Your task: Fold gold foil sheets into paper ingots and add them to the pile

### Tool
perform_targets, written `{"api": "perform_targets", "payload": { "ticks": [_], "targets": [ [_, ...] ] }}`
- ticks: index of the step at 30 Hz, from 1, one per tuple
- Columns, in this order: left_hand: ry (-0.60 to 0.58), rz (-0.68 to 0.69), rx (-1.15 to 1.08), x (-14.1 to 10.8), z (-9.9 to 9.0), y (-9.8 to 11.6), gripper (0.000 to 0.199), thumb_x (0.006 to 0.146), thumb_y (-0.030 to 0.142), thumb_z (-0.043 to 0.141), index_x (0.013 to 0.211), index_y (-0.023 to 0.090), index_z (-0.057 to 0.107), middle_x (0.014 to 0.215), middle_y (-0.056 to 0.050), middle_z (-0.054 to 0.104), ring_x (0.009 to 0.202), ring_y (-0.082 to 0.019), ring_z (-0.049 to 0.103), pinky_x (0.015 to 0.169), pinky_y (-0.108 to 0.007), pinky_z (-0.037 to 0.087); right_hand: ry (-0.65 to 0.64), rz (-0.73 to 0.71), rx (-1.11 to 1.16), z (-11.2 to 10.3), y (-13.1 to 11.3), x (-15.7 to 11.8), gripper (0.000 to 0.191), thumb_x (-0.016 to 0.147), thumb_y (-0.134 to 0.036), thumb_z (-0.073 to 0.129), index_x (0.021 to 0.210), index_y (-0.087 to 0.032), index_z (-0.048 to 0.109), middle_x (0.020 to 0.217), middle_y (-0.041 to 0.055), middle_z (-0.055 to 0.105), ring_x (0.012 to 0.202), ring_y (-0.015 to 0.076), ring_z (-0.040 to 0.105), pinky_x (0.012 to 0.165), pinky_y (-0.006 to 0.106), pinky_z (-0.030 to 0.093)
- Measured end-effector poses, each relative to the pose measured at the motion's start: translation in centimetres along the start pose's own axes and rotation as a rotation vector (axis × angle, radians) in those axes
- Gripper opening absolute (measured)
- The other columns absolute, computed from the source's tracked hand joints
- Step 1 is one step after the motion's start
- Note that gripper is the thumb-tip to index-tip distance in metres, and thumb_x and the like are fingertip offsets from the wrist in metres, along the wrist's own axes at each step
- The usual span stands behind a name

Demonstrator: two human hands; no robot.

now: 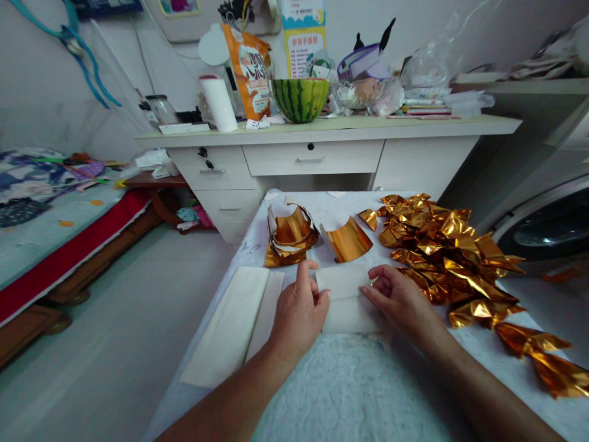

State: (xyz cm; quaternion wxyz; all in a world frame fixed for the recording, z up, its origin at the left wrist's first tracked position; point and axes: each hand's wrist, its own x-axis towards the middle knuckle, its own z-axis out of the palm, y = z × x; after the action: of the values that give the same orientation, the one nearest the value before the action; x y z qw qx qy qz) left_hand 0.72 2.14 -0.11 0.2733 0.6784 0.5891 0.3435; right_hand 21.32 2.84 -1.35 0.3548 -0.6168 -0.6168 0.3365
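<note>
Between my hands lies a small white sheet of paper [346, 314], with a crease or overlapping edge across it. My left hand [298, 306] is closed with thumb and fingers at the sheet's left edge. At its right edge my right hand [396, 299] pinches the paper. Just beyond are a curved gold foil piece [350, 240] and a curled stack of gold foil sheets [291, 232]. Long strips of white paper [234, 316] rest left of my left hand. A heap of twisted gold foil wrappers [442, 245] spreads out to the right of my right hand.
The cloth-covered table [340, 387] stands against a white desk [313, 158]. On the desk are a watermelon half [301, 100], a paper roll [218, 103] and an orange pouch [251, 73]. A bed [78, 227] is at left, a washing machine [547, 215] at right.
</note>
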Motion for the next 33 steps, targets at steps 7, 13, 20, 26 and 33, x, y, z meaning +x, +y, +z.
{"api": "perform_targets", "payload": {
  "ticks": [7, 13, 20, 26, 33],
  "targets": [
    [-0.128, 0.060, 0.242, 0.0, -0.2, 0.1, 0.009, 0.083, 0.016, 0.054, 0.087, 0.023, 0.050, 0.067, 0.003, 0.058, 0.065, -0.018, 0.058, 0.061, -0.026, 0.033, 0.014, -0.063, -0.210, 0.1, -0.8, -0.4, 0.013, 0.081, -0.031, 0.054, 0.089, -0.024, 0.047, 0.062, -0.0030, 0.057, 0.055, 0.0170, 0.053, 0.053, 0.028, 0.036],
    [-0.200, 0.113, 0.400, -0.2, -0.2, 0.1, 0.009, 0.083, 0.014, 0.053, 0.078, 0.022, 0.053, 0.071, 0.001, 0.063, 0.068, -0.018, 0.060, 0.060, -0.027, 0.031, -0.100, -0.136, -0.386, 0.2, -1.0, -0.7, 0.009, 0.083, -0.021, 0.046, 0.076, -0.023, 0.052, 0.062, -0.0009, 0.057, 0.056, 0.0164, 0.052, 0.054, 0.028, 0.034],
    [-0.255, 0.192, 0.470, -0.2, -0.4, 0.0, 0.008, 0.084, 0.016, 0.056, 0.080, 0.021, 0.060, 0.079, -0.001, 0.063, 0.079, -0.019, 0.059, 0.070, -0.028, 0.038, -0.128, -0.193, -0.505, 0.3, -1.0, -0.9, 0.014, 0.082, -0.017, 0.045, 0.076, -0.020, 0.058, 0.073, 0.0028, 0.064, 0.066, 0.0177, 0.056, 0.063, 0.028, 0.037],
    [-0.291, 0.449, 0.389, 0.1, 0.1, -0.8, 0.027, 0.086, 0.007, 0.054, 0.099, 0.025, 0.070, 0.094, -0.002, 0.059, 0.090, -0.019, 0.051, 0.079, -0.030, 0.041, -0.143, -0.221, -0.513, 0.4, -0.9, -0.8, 0.016, 0.083, -0.016, 0.045, 0.077, -0.020, 0.060, 0.076, 0.0035, 0.065, 0.070, 0.0183, 0.058, 0.066, 0.028, 0.039],
    [-0.424, 0.497, 0.331, 0.2, 0.1, -1.1, 0.029, 0.090, 0.011, 0.053, 0.109, 0.025, 0.069, 0.093, -0.002, 0.059, 0.089, -0.017, 0.053, 0.077, -0.029, 0.043, -0.194, -0.192, -0.466, -0.3, -1.1, -0.6, 0.021, 0.084, -0.017, 0.043, 0.084, -0.019, 0.064, 0.079, 0.0047, 0.067, 0.073, 0.0191, 0.060, 0.068, 0.029, 0.041]
  ]
}}
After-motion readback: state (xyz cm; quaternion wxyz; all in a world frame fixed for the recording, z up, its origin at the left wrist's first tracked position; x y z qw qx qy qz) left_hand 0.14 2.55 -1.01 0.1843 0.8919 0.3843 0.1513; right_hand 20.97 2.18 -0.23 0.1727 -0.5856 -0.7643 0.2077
